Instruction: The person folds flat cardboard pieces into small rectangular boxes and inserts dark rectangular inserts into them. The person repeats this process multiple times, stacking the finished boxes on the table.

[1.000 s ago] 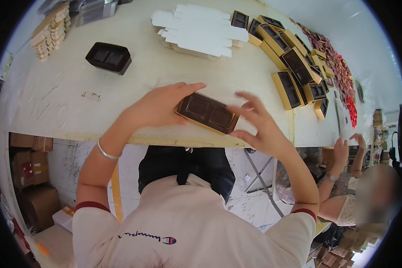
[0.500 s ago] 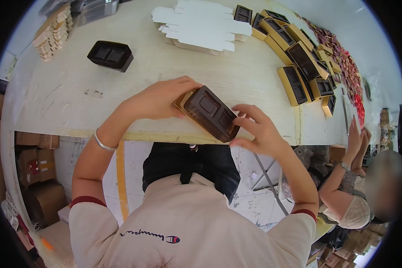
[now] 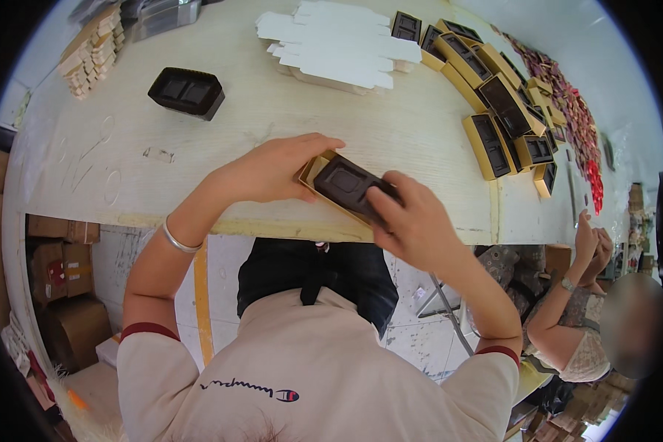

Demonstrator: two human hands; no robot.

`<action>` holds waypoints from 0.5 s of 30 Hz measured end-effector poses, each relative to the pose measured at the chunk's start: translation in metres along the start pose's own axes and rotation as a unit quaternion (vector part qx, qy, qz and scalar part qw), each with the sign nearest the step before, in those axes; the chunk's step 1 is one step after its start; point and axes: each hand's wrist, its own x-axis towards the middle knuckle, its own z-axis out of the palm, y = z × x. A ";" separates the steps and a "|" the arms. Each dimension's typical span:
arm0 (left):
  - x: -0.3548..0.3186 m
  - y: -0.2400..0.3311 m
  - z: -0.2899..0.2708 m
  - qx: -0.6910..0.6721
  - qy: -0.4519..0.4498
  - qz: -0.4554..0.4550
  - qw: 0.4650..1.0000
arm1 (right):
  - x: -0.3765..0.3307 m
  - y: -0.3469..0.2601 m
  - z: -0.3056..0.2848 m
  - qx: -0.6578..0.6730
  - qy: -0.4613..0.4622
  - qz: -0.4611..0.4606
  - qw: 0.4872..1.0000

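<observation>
A dark brown plastic tray [image 3: 342,182] with square hollows sits partly down inside a gold cardboard box [image 3: 308,172] near the table's front edge. My left hand [image 3: 265,171] grips the box by its left end, thumb in front and fingers behind. Over the right end of the tray lies my right hand [image 3: 422,225], one finger pressed on its top and the others wrapped round the far side; this end is mostly hidden. Another dark plastic tray [image 3: 186,91] rests alone on the table to the far left.
White flat cartons [image 3: 339,44] are stacked at the back middle. Several gold boxes with dark trays [image 3: 486,146] crowd the back right, beside a heap of small red wrapped pieces [image 3: 567,96]. Wooden-coloured strips [image 3: 94,55] are piled far left. A co-worker [image 3: 567,324] sits at right.
The tray has gone lower into the gold box and lies flatter. My right hand has moved from the tray's end onto its top. My left hand keeps its hold.
</observation>
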 end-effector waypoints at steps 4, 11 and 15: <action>0.002 -0.004 -0.001 0.073 0.007 0.057 0.996 | 0.011 -0.007 0.021 -0.061 -0.011 -0.015 0.998; -0.009 -0.006 -0.003 0.097 0.033 -0.004 0.995 | 0.010 0.021 -0.009 0.183 -0.041 -0.050 0.981; -0.013 0.002 0.010 0.104 0.056 0.039 0.992 | 0.010 0.024 0.002 0.158 -0.004 -0.053 0.986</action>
